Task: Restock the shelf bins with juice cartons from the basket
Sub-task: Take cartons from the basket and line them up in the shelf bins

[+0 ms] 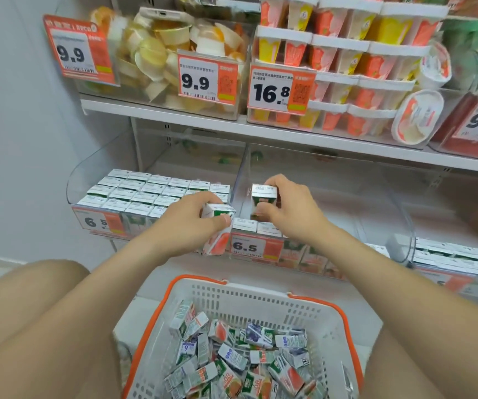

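Note:
My left hand [191, 217] grips a small white and orange juice carton [217, 234], tilted, in front of the divider between two clear shelf bins. My right hand [286, 208] holds another carton [263, 197] upright over the front of the middle bin [333, 180], above a short row of cartons [256, 226] standing there. The left bin [88, 174] is packed with rows of cartons [151, 191]. Below, between my knees, a white basket with an orange rim [261, 300] holds a loose pile of several cartons [240, 361].
The upper shelf [232, 125] carries bins of fruit cups [168, 53] and stacked jelly cups [344, 67] behind orange price tags. A further bin of cartons [459, 257] sits at right. A plain wall [16, 168] closes the left side.

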`<state>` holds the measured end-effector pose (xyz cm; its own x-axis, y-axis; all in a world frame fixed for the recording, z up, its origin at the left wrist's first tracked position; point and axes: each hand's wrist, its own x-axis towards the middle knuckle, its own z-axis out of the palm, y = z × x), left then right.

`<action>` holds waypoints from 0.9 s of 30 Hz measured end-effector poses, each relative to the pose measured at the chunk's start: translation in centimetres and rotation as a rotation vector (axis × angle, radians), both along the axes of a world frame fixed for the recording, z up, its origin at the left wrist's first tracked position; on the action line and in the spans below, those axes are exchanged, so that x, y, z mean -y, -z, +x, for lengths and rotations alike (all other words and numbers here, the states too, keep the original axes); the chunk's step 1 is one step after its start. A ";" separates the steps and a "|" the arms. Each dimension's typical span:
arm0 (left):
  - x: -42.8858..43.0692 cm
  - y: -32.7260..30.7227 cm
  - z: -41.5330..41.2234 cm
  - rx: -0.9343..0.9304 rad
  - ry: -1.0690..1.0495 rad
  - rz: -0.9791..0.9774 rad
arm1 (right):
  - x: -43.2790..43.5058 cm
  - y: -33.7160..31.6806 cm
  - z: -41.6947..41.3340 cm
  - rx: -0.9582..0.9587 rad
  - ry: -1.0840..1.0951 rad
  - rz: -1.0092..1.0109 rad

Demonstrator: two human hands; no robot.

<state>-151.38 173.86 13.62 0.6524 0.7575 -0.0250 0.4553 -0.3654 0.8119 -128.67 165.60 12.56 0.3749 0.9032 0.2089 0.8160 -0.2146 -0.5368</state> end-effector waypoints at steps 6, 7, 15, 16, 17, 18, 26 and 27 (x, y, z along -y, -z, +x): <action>-1.4 1.3 1.0 0.054 -0.030 -0.147 | -3.8 1.2 0.4 -0.042 -0.145 -0.325; -1.5 1.1 1.1 0.045 -0.033 -0.145 | -4.3 1.1 0.6 -0.074 -0.147 -0.365; -3.0 0.3 1.1 0.055 -0.012 -0.281 | -4.9 2.3 1.5 -0.150 -0.064 -0.311; -3.3 0.2 1.1 0.082 -0.009 -0.296 | -4.8 2.3 1.1 -0.124 -0.025 -0.219; -3.6 0.1 1.0 0.120 -0.010 -0.315 | -4.5 2.2 0.5 -0.113 0.012 -0.100; -3.7 0.0 0.9 0.164 -0.018 -0.335 | -4.2 1.9 -0.3 -0.117 0.018 0.029; -3.2 -0.5 -1.8 0.444 -0.218 -0.285 | -1.0 1.3 -7.6 -0.070 -0.280 0.337; -2.8 -0.5 -2.0 0.461 -0.267 -0.252 | -1.0 1.6 -8.4 -0.023 -0.287 0.332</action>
<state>-153.39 176.69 14.12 0.4263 0.9044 0.0152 0.0848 -0.0566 0.9948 -137.07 166.59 10.98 0.1265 0.8566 0.5003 0.8046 0.2064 -0.5567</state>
